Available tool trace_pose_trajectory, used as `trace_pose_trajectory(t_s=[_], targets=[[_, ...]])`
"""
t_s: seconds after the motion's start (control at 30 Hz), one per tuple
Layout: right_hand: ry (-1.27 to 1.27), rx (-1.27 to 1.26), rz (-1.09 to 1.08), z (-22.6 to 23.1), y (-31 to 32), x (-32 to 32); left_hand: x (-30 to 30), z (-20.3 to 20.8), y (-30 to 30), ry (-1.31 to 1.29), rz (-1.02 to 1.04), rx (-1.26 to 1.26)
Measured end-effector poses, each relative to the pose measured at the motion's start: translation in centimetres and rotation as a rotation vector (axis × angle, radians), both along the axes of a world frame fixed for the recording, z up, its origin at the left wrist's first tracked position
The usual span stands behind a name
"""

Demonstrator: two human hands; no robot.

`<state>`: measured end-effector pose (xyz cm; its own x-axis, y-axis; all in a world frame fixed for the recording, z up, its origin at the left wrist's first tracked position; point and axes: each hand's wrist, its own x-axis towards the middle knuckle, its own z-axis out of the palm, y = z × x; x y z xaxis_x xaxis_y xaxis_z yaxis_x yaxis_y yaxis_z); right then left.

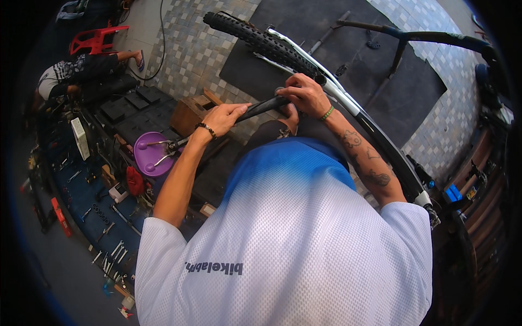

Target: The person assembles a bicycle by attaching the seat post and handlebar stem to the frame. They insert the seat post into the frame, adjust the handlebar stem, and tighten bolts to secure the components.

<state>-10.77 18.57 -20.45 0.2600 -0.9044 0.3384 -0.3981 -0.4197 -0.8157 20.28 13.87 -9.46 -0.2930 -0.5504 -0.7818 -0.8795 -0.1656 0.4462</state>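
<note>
Between my hands, in front of my blue and white shirt, runs a long black tube-like piece [263,109]; I cannot tell its exact kind. The fingers of my left hand [222,119] are closed on its lower left end. Higher up and to the right, my right hand [307,96] grips its other end, fingers bent around it. Just beyond my right hand lies a bicycle wheel with a knobby black tyre [261,42], beside a white bicycle fork [340,98]. The fork's long tube passes to the right of my right forearm.
To my left are a purple tray [145,149] with metal tools, a wooden box [189,113] and several wrenches [117,251] on a blue surface. A person [60,76] bends near a red plastic chair [97,39]. A dark bicycle frame [402,37] lies over a black mat [421,89].
</note>
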Motion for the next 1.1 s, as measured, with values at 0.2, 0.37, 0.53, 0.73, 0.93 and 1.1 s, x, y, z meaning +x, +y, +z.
trace_pose_trajectory(t_s=[0.2, 0.37, 0.53, 0.73, 0.93, 1.1], targets=[[-0.001, -0.014, -0.041, 0.0, 0.3, 0.4, -0.2, -0.4, -0.1, -0.011, 0.018, 0.033], [0.012, -0.009, -0.052, 0.1, 0.5, 0.3, -0.2, -0.6, -0.1, -0.030, 0.024, 0.040], [0.018, -0.013, -0.050, 0.2, 0.5, 0.2, -1.1, 0.4, -0.3, -0.061, 0.001, -0.005], [0.012, 0.011, -0.017, 0.3, 0.4, 0.1, -1.0, 0.5, -0.5, -0.061, 0.016, -0.001], [-0.064, 0.124, 0.054, 1.2, 0.2, -0.8, -0.9, 0.0, -0.6, -0.052, 0.067, 0.019], [-0.075, 0.257, 0.051, 0.2, -0.5, -3.7, -0.9, 1.2, -1.3, -0.097, 0.080, -0.023]])
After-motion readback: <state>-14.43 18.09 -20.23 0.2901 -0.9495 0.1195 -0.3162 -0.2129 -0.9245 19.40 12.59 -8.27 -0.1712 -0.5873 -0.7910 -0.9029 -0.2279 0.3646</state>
